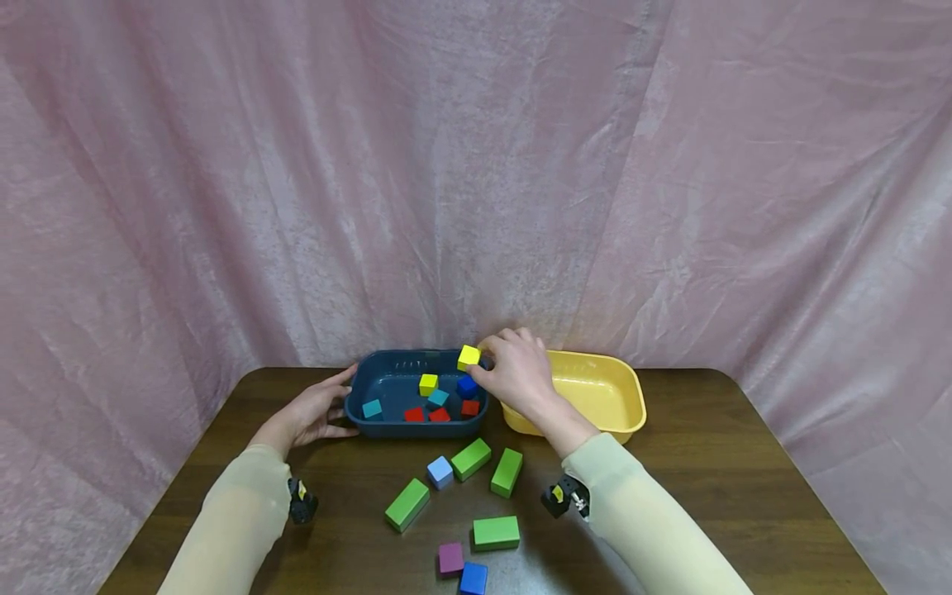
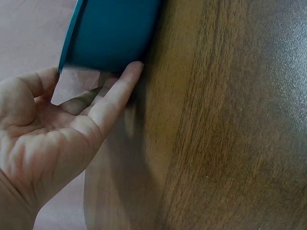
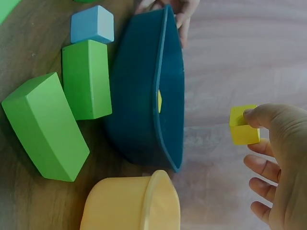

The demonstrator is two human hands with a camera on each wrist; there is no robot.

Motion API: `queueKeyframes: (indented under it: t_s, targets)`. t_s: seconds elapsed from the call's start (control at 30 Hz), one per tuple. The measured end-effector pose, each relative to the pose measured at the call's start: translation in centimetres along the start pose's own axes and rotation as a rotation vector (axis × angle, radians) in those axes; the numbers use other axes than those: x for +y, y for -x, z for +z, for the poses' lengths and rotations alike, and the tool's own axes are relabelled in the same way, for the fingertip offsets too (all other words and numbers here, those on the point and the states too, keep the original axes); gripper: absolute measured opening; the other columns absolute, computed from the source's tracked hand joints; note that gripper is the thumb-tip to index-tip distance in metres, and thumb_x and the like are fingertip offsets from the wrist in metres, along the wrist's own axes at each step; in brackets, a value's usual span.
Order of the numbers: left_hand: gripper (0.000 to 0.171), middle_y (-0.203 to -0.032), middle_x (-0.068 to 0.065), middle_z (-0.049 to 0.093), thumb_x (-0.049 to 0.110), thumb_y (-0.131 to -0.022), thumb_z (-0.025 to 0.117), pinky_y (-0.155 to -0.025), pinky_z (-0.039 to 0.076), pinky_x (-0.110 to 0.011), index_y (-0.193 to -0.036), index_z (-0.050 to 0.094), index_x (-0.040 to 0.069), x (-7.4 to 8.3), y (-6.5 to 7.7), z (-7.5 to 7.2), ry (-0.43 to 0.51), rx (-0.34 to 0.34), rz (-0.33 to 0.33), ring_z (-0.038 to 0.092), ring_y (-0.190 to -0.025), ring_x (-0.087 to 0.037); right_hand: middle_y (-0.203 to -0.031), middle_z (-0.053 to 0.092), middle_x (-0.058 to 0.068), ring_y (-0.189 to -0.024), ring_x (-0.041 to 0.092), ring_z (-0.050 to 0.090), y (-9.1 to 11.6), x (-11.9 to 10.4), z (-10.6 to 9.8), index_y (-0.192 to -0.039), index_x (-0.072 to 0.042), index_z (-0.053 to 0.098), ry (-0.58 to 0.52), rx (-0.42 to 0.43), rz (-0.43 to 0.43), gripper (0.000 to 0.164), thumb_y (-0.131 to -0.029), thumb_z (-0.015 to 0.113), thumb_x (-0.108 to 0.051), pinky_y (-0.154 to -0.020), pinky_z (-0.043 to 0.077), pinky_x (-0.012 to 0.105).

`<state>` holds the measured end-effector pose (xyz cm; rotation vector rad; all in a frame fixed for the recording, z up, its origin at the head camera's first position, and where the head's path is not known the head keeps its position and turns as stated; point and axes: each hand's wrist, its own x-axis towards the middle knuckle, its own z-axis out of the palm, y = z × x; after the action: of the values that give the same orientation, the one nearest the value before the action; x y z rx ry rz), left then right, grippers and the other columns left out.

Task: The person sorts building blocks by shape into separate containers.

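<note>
Between thumb and finger, my right hand [image 1: 521, 372] pinches a yellow cube [image 1: 468, 358] above the right end of a dark blue bin [image 1: 416, 430]. The right wrist view shows the same yellow cube [image 3: 244, 134] held at the fingertips, clear of the rim. At the bin's left end, my left hand [image 1: 316, 409] touches the outer wall with its fingers extended, as the left wrist view also shows. Inside the bin lie another yellow cube [image 1: 428, 385], a blue cube [image 1: 467, 387], teal blocks [image 1: 437, 399] and several red blocks [image 1: 414, 415].
A yellow bin [image 1: 635, 405] stands right of the blue one, partly behind my right forearm. Several green blocks [image 1: 407, 504], a light blue cube [image 1: 440, 472], a purple cube [image 1: 450, 559] and a blue cube [image 1: 473, 578] lie on the wooden table [image 1: 692, 496]. Pink curtain [image 1: 476, 165] hangs behind.
</note>
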<state>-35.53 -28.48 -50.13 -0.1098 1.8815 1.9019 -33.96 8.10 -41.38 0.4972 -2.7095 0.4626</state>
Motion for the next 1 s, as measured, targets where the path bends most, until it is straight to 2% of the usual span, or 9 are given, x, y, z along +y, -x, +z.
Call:
queueKeyframes:
  t_s: [0.3, 0.67, 1.0]
  targets:
    - [0.063, -0.169, -0.022, 0.007, 0.016, -0.111, 0.034, -0.099, 0.046, -0.066, -0.165, 0.009, 0.035, 0.0, 0.1, 0.1, 0.014, 0.008, -0.005, 0.027, -0.146, -0.05, -0.114, 0.068, 0.0, -0.11, 0.027, 0.051, -0.6, -0.3, 1.3, -0.115, -0.021, 0.078, 0.047, -0.057, 0.024, 0.039, -0.09, 0.073, -0.05, -0.094, 0.041, 0.044]
    - [0.061, -0.169, -0.021, 0.006, 0.017, -0.112, 0.033, -0.098, 0.048, -0.065, -0.165, 0.01, 0.035, 0.1, 0.1, 0.2, 0.018, 0.015, 0.0, 0.026, -0.147, -0.05, -0.117, 0.069, 0.0, -0.114, 0.026, 0.052, -0.8, -0.7, 2.4, -0.116, -0.021, 0.078, 0.076, -0.066, 0.032, 0.042, -0.088, 0.074, -0.053, -0.095, 0.043, 0.043]
    - [0.061, -0.169, -0.021, 0.004, 0.016, -0.112, 0.034, -0.098, 0.048, -0.065, -0.165, 0.011, 0.035, 0.0, 0.0, 0.1, 0.031, 0.019, 0.002, 0.024, -0.147, -0.051, -0.114, 0.07, 0.001, -0.109, 0.025, 0.053, -0.8, -1.0, 3.1, -0.114, -0.021, 0.078, 0.07, -0.06, 0.021, 0.039, -0.089, 0.074, -0.05, -0.09, 0.043, 0.042]
